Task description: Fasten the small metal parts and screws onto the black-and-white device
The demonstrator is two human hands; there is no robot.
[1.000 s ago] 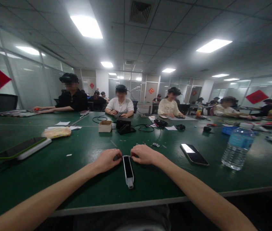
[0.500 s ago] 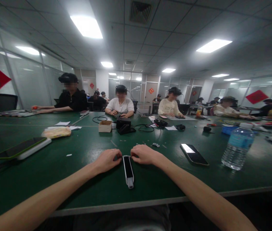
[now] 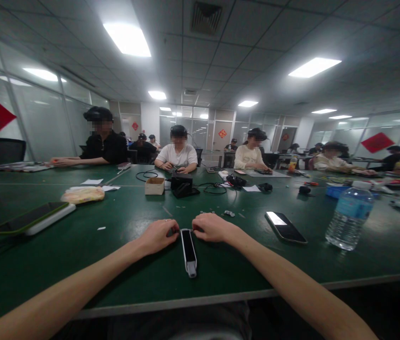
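Observation:
A slim white device with a long black face (image 3: 188, 248) and a grey tip lies on the green table in front of me, its tip pointing towards me. My left hand (image 3: 160, 233) rests on the table to the left of the device's far end, fingers curled in and thumb close to the index finger. On the other side, my right hand (image 3: 212, 227) is curled in the same way, its fingertips beside the far end. Whether either hand touches the device or pinches something small I cannot make out. Small metallic bits (image 3: 228, 213) lie beyond my right hand.
To the right are a phone (image 3: 286, 227) and a water bottle (image 3: 350, 217). A green-edged phone (image 3: 26, 218) lies on a white block at left, near a plastic-wrapped packet (image 3: 82, 194). Ahead are a small cardboard box (image 3: 155, 186), black cables and several seated people.
My hands and the device have not visibly moved. Across the table at left, the orange object by the hands of the person in black is no longer visible.

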